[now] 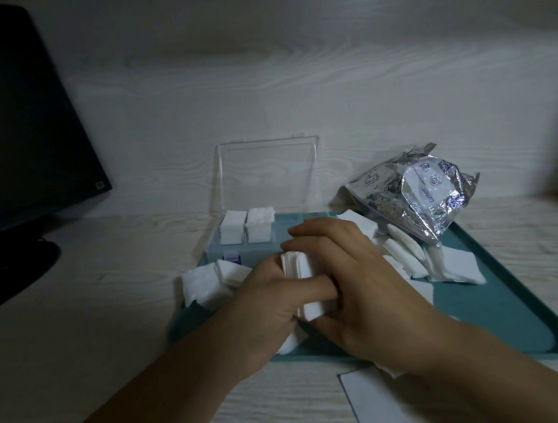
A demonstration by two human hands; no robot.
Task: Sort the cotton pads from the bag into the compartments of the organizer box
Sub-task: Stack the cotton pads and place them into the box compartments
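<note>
So both hands are wrapped around one thick stack of cotton pads [303,279], held on edge right in front of the organizer box [249,238]. The left hand [266,302] has its fingers [313,285] closed across the front of the stack, and the right hand [357,279] has its fingers curled over the top and far side, so the stack is squeezed between the two. The pads are plain white squares, thin, with slightly fuzzy edges, and you can see the layers along the top edge of the stack.

The organizer box is clear plastic with its lid [268,174] standing open behind it, and two compartments at its back left already hold neat white stacks [246,226]. Loose pads [206,284] lie in a messy heap just left of the box front, and more loose squares [423,258] are spread out to the right of it. The crinkly silver bag [417,193] sits right of the box, resting on some of those. Everything's on a teal tray [493,295] on the pale wood-grain counter [92,317].
</note>
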